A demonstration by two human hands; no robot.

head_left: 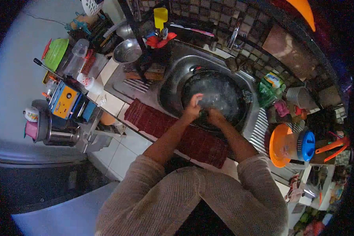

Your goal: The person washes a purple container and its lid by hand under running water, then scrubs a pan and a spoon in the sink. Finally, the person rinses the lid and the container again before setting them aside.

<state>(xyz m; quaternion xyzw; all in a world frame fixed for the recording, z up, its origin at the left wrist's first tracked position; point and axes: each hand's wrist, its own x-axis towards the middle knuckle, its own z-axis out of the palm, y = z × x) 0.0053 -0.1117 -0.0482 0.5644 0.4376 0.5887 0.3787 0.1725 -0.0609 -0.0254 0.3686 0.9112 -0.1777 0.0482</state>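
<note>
A large round dark pan (234,92) with cloudy, sudsy water in it sits in the steel sink (170,84). My left hand (192,111) is over the pan's near left side, its fingers raised and partly curled, with a gap showing between them. Close beside it, my right hand (215,117) is at the near part of the pan. Its fingers point down and are mostly hidden, so what they hold cannot be made out. Something small and dark shows between the two hands. Under my forearms, a dark red cloth (153,118) lies along the counter's front edge.
A faucet (235,33) rises behind the sink. On the right are a green bottle (268,92), an orange plate (277,145) and a blue-lidded container (306,145). To the left stand a metal bowl (128,51), a white cup (89,83) and a green basket (56,54).
</note>
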